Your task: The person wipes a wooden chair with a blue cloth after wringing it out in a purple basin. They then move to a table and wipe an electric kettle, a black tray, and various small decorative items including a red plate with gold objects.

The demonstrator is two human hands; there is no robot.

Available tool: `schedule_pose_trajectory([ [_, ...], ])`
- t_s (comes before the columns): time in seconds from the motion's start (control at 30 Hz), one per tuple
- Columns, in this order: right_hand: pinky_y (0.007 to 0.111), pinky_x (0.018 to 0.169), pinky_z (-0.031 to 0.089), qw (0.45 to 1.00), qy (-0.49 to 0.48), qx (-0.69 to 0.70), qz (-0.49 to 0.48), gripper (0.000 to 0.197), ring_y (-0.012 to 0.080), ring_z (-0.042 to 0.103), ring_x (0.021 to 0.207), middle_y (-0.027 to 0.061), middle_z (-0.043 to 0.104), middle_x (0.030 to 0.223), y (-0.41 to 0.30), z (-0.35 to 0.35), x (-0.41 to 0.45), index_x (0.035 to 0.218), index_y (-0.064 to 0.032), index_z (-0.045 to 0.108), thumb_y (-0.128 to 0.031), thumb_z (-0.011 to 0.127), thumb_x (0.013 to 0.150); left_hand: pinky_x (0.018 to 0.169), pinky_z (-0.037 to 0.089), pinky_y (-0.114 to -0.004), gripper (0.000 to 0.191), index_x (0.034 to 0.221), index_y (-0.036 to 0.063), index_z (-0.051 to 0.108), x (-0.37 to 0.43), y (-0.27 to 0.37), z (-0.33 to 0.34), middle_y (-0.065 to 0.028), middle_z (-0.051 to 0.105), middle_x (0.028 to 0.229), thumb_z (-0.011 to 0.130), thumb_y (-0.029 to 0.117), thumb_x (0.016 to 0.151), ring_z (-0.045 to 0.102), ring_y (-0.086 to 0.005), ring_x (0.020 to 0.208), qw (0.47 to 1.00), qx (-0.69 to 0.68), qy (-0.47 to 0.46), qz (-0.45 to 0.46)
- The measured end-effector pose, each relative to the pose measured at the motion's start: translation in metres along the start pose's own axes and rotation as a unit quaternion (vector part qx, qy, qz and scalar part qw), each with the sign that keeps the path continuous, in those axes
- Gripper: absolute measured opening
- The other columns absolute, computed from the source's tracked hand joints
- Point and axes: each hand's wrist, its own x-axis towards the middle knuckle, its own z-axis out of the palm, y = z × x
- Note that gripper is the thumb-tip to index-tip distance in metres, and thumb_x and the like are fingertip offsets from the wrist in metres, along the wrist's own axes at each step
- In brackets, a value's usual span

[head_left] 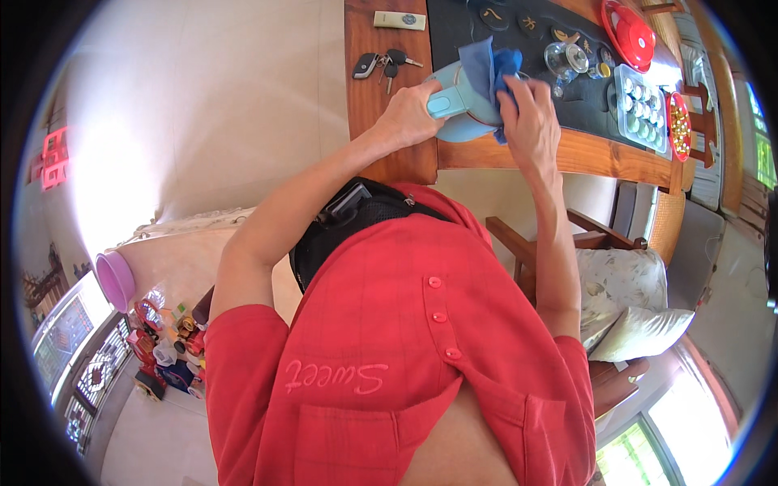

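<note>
My left hand [414, 114] grips the pale blue handle of a light blue kettle [465, 130], which is tilted over the front edge of a wooden table [583, 155]. My right hand [533, 121] presses a blue cloth [479, 65] against the kettle's far side. Part of the cloth stands up above the kettle, and a bit of it hangs below near my right fingers. The cloth and my hands hide much of the kettle's top and right side. Behind it lies a black tea tray [462, 30] set into the table, bearing gold writing.
Left of the tray are car keys [395, 58] and a remote control [399, 20]. Right are a glass teapot [565, 59], a clear plastic box [641, 109], a red dish [679, 126] and a red tray [632, 36]. A wooden chair [510, 240] stands below; toys [173, 352] lie on the floor.
</note>
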Motion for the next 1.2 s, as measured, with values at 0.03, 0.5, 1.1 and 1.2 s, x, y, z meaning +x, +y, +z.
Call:
schedule_pose_trajectory([
  [0.03, 0.04, 0.067, 0.051, 0.999, -0.005, 0.032, 0.006, 0.017, 0.0308, 0.058, 0.086, 0.0087, 0.056, 0.097, -0.003, -0.004, -0.012, 0.096, -0.0152, 0.064, -0.022, 0.064, 0.081, 0.073, 0.049, -0.037, 0.03, 0.097, 0.0012, 0.057, 0.0, 0.0, 0.0, -0.0192, 0.063, 0.086, 0.07, 0.016, 0.075, 0.063, -0.0344, 0.085, 1.0, -0.01, -0.004, -0.007],
  [0.5, 0.04, 0.063, 0.05, 0.999, 0.023, -0.015, 0.045, 0.02, 0.0312, 0.06, 0.082, 0.0122, 0.057, 0.09, 0.015, 0.023, 0.039, 0.095, -0.0126, 0.065, -0.029, 0.062, 0.083, 0.071, 0.048, -0.034, 0.032, 0.091, 0.0003, 0.057, 0.006, 0.009, -0.002, -0.0157, 0.063, 0.083, 0.074, 0.022, 0.073, 0.063, -0.0243, 0.079, 1.0, -0.013, -0.027, -0.008],
  [1.1, 0.037, 0.059, 0.047, 0.996, 0.066, 0.012, -0.056, 0.013, 0.0268, 0.054, 0.075, 0.0065, 0.05, 0.081, -0.023, 0.031, 0.019, 0.076, -0.0092, 0.058, -0.016, 0.067, 0.072, 0.074, 0.049, -0.034, 0.031, 0.098, 0.0012, 0.056, 0.007, 0.004, -0.003, -0.016, 0.064, 0.087, 0.07, 0.014, 0.074, 0.063, -0.0273, 0.083, 0.999, -0.005, -0.047, 0.005],
  [1.2, 0.037, 0.058, 0.047, 0.992, 0.057, 0.062, -0.093, 0.012, 0.0249, 0.053, 0.073, 0.0055, 0.05, 0.079, -0.031, 0.033, 0.004, 0.077, -0.0111, 0.058, -0.015, 0.067, 0.07, 0.078, 0.048, -0.035, 0.034, 0.103, 0.0014, 0.055, 0.009, -0.001, -0.003, -0.016, 0.064, 0.089, 0.069, 0.015, 0.075, 0.063, -0.0295, 0.085, 0.999, -0.003, -0.049, -0.008],
])
